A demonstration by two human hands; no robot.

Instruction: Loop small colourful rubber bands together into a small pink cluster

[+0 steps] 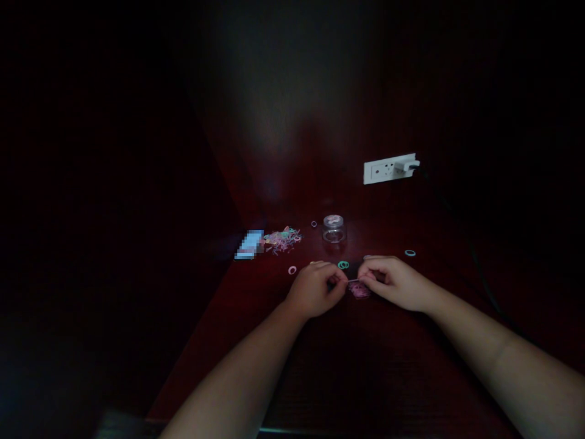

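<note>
Between my two hands a thin pale pink elastic band [353,280] is drawn straight. My left hand [319,286] pinches its left end, and my right hand [390,280] pinches the other end. Just below the band lies a small bundle of pink elastic bands [359,290] on the dark red table. Green bands [343,264] rest between and slightly beyond the hands. A single pink band [292,270] lies left of my left hand, and a blue band [410,252] lies beyond my right wrist.
A heap of mixed coloured bands [282,239] lies at the back left, beside a lit, pixelated screen [249,244]. A clear lidded jar [333,230] stands at the back. On the wall is a white socket [388,169] with a plug and dark cable.
</note>
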